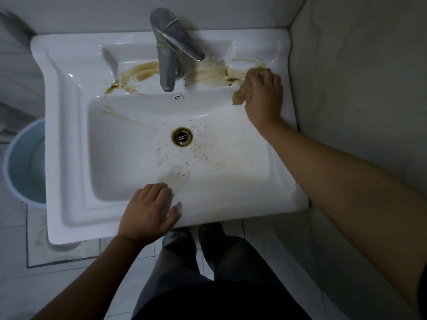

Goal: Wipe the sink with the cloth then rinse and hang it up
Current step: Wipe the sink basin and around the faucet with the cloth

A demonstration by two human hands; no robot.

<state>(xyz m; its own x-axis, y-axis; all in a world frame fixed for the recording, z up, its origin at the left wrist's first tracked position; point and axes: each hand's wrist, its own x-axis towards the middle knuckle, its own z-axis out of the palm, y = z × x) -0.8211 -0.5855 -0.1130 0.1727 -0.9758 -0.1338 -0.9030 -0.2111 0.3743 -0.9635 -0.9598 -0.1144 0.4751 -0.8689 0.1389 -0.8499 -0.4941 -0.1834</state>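
Cloth (240, 94) half hidden under right hand (265, 98), left hand (149, 212) on sink (69, 158) rim

One white sink (69, 135), fitted with one faucet (167, 65), one drain (181, 136) and one small overflow hole (178, 97). One tan cloth (240, 93). Two hands: one left hand (150, 211) and one right hand (264, 95). One blue bucket (23, 162). Two broad brown smears (138, 72) on the sink's back ledge, one on each side of the faucet, plus small dark specks too many to count. Two legs (175, 262) in dark trousers.
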